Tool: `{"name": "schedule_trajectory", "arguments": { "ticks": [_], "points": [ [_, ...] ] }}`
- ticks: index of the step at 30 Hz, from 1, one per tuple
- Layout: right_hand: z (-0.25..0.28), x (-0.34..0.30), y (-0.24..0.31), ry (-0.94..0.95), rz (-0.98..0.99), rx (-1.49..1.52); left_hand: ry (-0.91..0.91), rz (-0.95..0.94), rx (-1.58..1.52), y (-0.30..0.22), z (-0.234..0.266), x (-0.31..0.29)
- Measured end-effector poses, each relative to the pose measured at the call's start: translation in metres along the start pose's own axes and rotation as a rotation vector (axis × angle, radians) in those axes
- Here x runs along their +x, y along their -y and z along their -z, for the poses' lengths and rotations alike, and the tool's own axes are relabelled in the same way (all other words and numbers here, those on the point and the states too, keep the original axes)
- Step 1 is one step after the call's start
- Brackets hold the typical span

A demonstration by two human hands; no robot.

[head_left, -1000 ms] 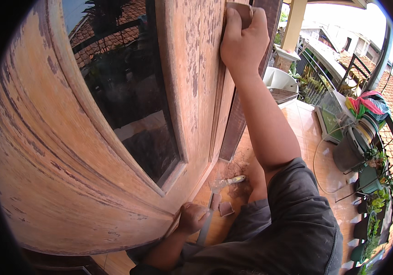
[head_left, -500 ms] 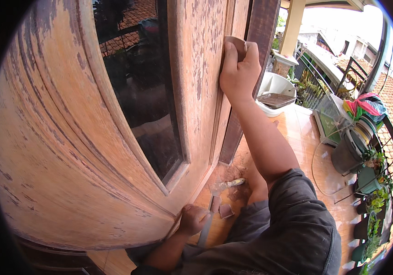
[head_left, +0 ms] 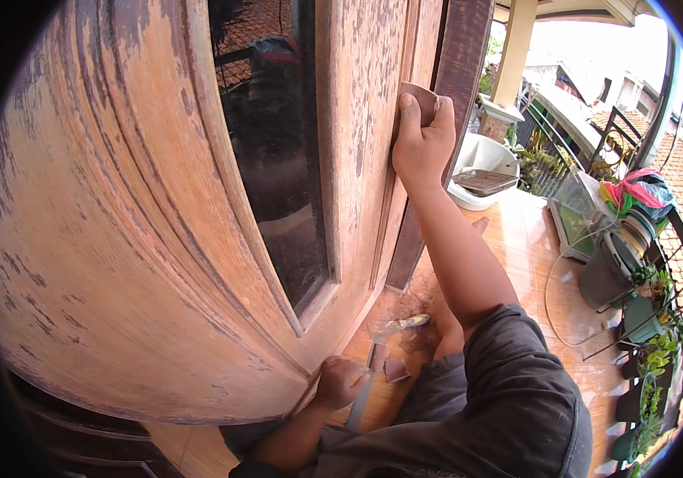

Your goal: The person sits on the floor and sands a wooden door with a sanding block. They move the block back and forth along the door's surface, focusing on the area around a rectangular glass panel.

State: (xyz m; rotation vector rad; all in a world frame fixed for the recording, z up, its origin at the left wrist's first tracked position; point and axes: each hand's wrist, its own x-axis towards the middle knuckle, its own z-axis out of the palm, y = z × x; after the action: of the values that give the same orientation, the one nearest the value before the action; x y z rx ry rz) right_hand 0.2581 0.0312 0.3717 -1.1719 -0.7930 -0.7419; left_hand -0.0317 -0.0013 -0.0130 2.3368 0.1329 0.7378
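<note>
A wooden door [head_left: 150, 311] with worn, patchy dark finish and a dark glass pane [head_left: 277, 159] fills the left and middle. High up near the door frame, my right hand [head_left: 423, 147] is closed on a bent piece of brown sandpaper [head_left: 421, 99], pressing it to the moulding along the door's edge. Lower down, my left hand [head_left: 340, 384] is curled round the door's edge, its fingertips partly hidden. Beyond it, small sandpaper pieces [head_left: 395, 370] lie on the floor near a putty knife [head_left: 400, 324] with a pale handle.
Reddish dust covers the tiles [head_left: 544, 299] by the door frame [head_left: 462, 60]. A white basin [head_left: 473, 195] holding a dark tray stands behind my right arm. Farther right are a glass tank [head_left: 579, 211], a dark bucket [head_left: 606, 269], a hose and several potted plants [head_left: 660, 354].
My right hand has slid slightly down the moulding with the sandpaper. The door has shifted a little rightward in the view. My left hand stays at the door's edge.
</note>
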Motion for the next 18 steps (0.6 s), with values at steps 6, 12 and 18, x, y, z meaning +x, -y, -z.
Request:
{"name": "schedule_trajectory", "arguments": {
  "ticks": [6, 12, 18],
  "points": [
    [-0.04, 0.145, 0.039, -0.107, 0.36, 0.118, 0.032, 0.006, 0.058, -0.001, 0.001, 0.0],
    [-0.015, 0.073, 0.017, -0.119, 0.268, -0.108, 0.001, -0.053, 0.119, -0.001, 0.001, 0.002],
    [-0.015, 0.061, 0.02, -0.175, 0.451, -0.282, -0.003, -0.018, -0.007, -0.001, 0.002, 0.002]
  ]
}}
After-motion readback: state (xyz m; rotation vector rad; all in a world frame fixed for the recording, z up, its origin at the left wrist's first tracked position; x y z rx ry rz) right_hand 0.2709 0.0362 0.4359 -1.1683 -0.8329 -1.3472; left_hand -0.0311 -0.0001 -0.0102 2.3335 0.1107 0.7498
